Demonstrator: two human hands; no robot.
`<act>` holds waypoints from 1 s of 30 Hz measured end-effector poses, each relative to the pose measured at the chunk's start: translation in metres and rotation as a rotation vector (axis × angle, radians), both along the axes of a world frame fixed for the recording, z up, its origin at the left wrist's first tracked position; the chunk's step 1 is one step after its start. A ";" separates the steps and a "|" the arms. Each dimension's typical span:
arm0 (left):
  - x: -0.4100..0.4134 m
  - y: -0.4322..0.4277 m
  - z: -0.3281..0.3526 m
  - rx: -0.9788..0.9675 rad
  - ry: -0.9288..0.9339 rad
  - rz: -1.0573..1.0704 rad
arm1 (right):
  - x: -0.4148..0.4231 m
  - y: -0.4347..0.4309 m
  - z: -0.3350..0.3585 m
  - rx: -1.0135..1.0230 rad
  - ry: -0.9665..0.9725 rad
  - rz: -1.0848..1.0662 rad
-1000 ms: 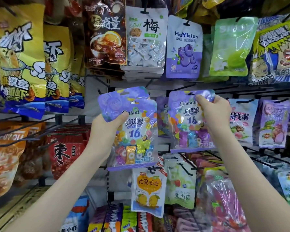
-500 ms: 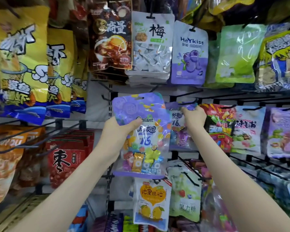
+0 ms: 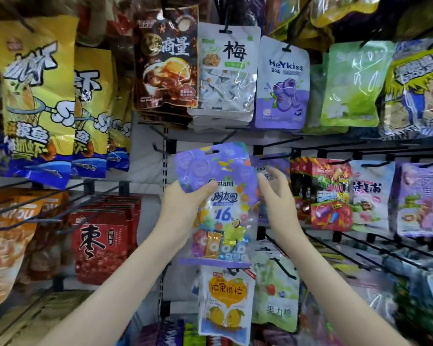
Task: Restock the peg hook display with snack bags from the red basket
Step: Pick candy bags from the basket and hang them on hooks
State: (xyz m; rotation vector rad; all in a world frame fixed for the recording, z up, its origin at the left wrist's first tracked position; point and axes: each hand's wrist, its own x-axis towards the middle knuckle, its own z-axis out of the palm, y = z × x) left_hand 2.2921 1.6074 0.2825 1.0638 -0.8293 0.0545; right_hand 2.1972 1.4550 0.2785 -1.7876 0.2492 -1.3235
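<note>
Left hand grips 1 glossy purple candy bag below its hang-hole, keeping that clear for hanging. Right hand hovers, fingers spread, empty.

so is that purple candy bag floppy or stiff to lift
Probably floppy: the purple candy bag looks like thin film, gripped in its upper half by the left hand. Likely bottom-heavy, since the wrapped candies pool low. Its glossy surface may be slippery.

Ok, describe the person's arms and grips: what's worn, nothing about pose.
The left forearm and right forearm are bare to the picture's edge: no sleeves, watch or bracelet. The left grip and right grip are ungloved, with no rings showing.
</note>
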 end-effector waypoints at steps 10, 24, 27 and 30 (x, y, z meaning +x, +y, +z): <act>-0.031 -0.027 0.001 0.005 0.058 -0.091 | -0.041 -0.014 -0.006 0.042 0.017 0.141; -0.022 -0.008 0.012 -0.056 0.165 -0.040 | -0.064 -0.055 0.048 0.110 -0.113 -0.279; -0.023 -0.004 0.013 -0.072 0.143 -0.030 | -0.056 -0.055 0.049 0.060 -0.041 -0.338; -0.019 0.000 0.010 -0.071 0.131 0.003 | -0.049 -0.056 0.045 -0.003 -0.001 -0.404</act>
